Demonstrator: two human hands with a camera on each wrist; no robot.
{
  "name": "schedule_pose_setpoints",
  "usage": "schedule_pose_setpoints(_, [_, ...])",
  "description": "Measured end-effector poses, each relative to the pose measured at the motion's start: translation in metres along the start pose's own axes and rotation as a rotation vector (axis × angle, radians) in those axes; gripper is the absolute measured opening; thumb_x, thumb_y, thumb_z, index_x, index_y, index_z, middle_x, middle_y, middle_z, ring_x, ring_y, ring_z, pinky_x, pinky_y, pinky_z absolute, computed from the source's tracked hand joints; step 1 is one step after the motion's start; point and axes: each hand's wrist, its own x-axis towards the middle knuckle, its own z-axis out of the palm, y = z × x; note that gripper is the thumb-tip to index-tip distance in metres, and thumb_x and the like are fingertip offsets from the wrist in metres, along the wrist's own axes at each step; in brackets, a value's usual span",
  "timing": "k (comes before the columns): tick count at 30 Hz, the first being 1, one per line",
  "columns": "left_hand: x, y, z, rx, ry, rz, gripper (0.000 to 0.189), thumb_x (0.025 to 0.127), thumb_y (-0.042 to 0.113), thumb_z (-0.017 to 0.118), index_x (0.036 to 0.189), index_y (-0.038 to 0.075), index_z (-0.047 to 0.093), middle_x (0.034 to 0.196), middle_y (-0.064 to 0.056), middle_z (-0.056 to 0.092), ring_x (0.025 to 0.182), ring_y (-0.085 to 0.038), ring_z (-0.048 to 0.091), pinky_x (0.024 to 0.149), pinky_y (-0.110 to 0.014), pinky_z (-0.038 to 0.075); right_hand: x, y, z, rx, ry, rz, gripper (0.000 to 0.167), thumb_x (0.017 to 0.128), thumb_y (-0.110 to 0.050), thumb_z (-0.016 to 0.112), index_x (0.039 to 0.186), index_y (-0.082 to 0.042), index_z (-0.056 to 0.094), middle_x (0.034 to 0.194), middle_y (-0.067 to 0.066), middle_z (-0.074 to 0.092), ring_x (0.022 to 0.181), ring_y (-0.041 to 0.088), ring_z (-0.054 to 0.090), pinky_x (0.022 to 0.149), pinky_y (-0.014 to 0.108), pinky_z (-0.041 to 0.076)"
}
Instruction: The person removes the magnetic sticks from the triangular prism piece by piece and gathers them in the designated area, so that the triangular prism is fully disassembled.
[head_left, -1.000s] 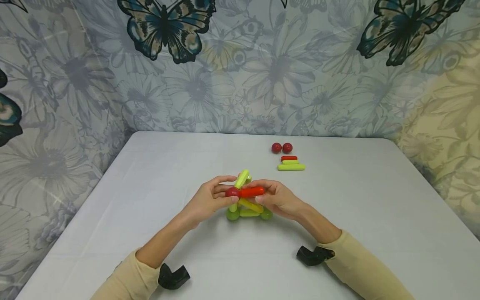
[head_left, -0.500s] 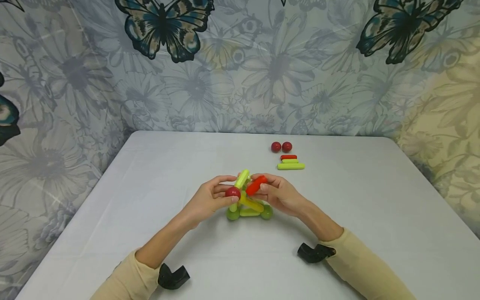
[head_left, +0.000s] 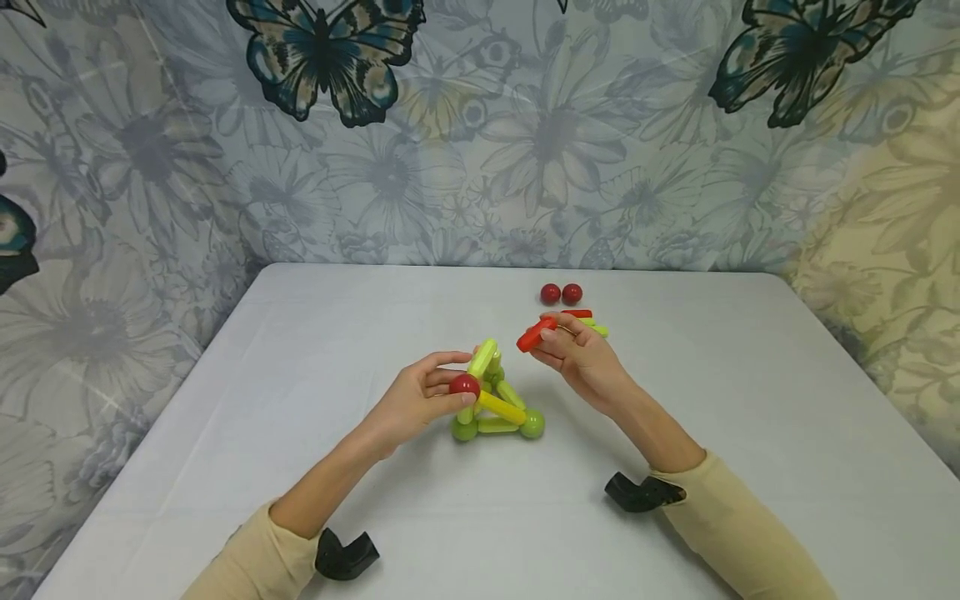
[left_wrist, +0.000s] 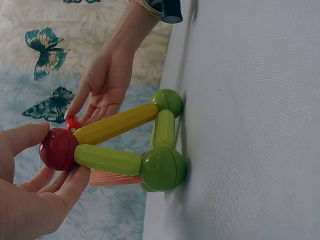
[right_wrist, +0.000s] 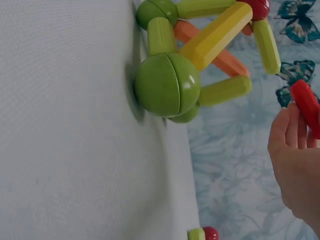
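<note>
On the white table stands a magnetic ball-and-rod frame, with green balls (head_left: 532,423) at its base corners. A yellow rod (head_left: 502,408) and yellow-green rods (left_wrist: 108,160) rise to a red ball (head_left: 465,385) at its top. My left hand (head_left: 420,402) pinches that red ball between thumb and fingers. An orange rod (right_wrist: 230,63) shows low in the frame in the right wrist view. My right hand (head_left: 592,367), raised behind and right of the frame, pinches a short red rod (head_left: 536,335) that is apart from the frame.
Two loose red balls (head_left: 561,293) lie near the back of the table (head_left: 360,308). In front of them are another red rod (head_left: 577,314) and yellow-green rods (head_left: 600,331), partly hidden by the right hand. Black wrist mounts (head_left: 347,556) stick out from both sleeves. A patterned wall (head_left: 397,183) stands behind.
The right hand has pulled the red rod off beside the red ball, tilted it, and carried it back and to the right. The left hand has stayed on the red ball.
</note>
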Motion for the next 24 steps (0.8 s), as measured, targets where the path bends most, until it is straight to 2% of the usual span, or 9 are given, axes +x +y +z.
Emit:
schedule_pose_setpoints(4, [-0.001, 0.001, 0.000, 0.006, 0.005, 0.004, 0.053, 0.088, 0.010, 0.070, 0.137, 0.014, 0.049, 0.122, -0.010, 0.059, 0.106, -0.022, 0.060, 0.088, -0.033, 0.050, 0.003, 0.002, -0.010, -0.032, 0.046, 0.019, 0.031, 0.098, -0.006, 0.053, 0.126, -0.002, 0.041, 0.106, 0.006, 0.061, 0.095, 0.019, 0.065, 0.089, 0.031, 0.049])
schedule_pose_setpoints(8, [-0.002, 0.004, 0.000, 0.014, 0.011, 0.007, 0.054, 0.088, 0.010, 0.070, 0.137, 0.014, 0.049, 0.123, -0.010, 0.059, 0.107, -0.023, 0.059, 0.089, -0.033, 0.050, 0.005, 0.005, -0.026, -0.026, 0.126, 0.060, 0.042, 0.095, -0.010, 0.059, 0.130, 0.001, 0.038, 0.105, 0.005, 0.063, 0.093, 0.018, 0.065, 0.088, 0.029, 0.050])
schedule_pose_setpoints(15, [0.000, 0.003, 0.001, 0.007, 0.007, -0.003, 0.053, 0.088, 0.009, 0.070, 0.137, 0.014, 0.049, 0.123, -0.010, 0.059, 0.107, -0.023, 0.059, 0.089, -0.033, 0.050, 0.003, 0.009, -0.050, -0.016, 0.257, 0.190, 0.031, 0.095, -0.010, 0.059, 0.121, -0.006, 0.043, 0.105, 0.003, 0.061, 0.091, 0.014, 0.065, 0.089, 0.029, 0.048])
schedule_pose_setpoints(24, [-0.001, 0.002, 0.002, 0.002, 0.003, -0.004, 0.054, 0.087, 0.010, 0.071, 0.136, 0.015, 0.049, 0.122, -0.009, 0.060, 0.106, -0.022, 0.060, 0.088, -0.033, 0.051, 0.004, 0.006, -0.065, -0.063, 0.428, 0.290, 0.047, 0.094, -0.008, 0.060, 0.133, 0.000, 0.036, 0.101, 0.004, 0.059, 0.086, 0.012, 0.066, 0.088, 0.030, 0.049])
